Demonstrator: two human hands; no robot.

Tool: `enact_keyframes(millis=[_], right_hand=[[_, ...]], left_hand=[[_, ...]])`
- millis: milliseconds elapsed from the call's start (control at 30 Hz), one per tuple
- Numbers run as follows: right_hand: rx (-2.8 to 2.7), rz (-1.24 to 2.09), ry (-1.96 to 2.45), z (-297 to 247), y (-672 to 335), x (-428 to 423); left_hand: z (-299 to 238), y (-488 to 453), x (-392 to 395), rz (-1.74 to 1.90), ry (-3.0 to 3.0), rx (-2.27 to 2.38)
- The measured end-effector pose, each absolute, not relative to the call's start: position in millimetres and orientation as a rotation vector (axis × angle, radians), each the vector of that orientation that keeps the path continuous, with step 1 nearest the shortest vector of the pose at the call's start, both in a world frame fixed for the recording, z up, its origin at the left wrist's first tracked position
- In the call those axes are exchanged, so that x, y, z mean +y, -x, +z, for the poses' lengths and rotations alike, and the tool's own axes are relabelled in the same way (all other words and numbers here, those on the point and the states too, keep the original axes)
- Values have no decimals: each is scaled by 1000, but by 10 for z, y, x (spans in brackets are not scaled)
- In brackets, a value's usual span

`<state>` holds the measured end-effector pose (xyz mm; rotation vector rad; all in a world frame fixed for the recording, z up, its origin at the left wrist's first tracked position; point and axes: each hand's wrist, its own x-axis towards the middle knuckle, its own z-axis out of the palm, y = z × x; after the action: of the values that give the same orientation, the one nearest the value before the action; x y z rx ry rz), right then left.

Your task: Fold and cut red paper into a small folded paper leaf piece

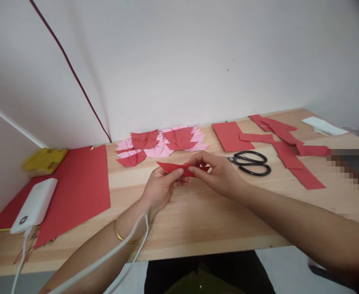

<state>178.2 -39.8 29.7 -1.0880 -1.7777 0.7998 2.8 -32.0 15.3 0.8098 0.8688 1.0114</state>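
Fingers of the left hand (159, 185) and right hand (220, 173) pinch the folded paper (169, 167) between them, over the desk (198, 220). Both thumbs cover its middle, so the creases there are hard to make out. The right hand hides the blades of the scissors (249, 164) just beside it. A cable (100, 258) crosses the left wrist; both forearms are cut off by the frame. A dark object (355, 163) at right is pixelated. Bare wood separates the hands from the front edge; the cutouts (144, 139) lie just behind.
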Motion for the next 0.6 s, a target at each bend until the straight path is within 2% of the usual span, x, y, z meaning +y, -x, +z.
enact_keyframes(millis=[267, 467, 600], right_hand=[[-1797, 806, 1138, 273, -1790, -363], [-1980, 420, 928, 206, -1848, -312], [-1956, 232, 835, 211, -1893, -317]], left_hand=[[129, -18, -304, 1039, -911, 943], [241, 14, -354, 1161, -1544, 1032], [308, 45, -305, 1193, -1262, 995]])
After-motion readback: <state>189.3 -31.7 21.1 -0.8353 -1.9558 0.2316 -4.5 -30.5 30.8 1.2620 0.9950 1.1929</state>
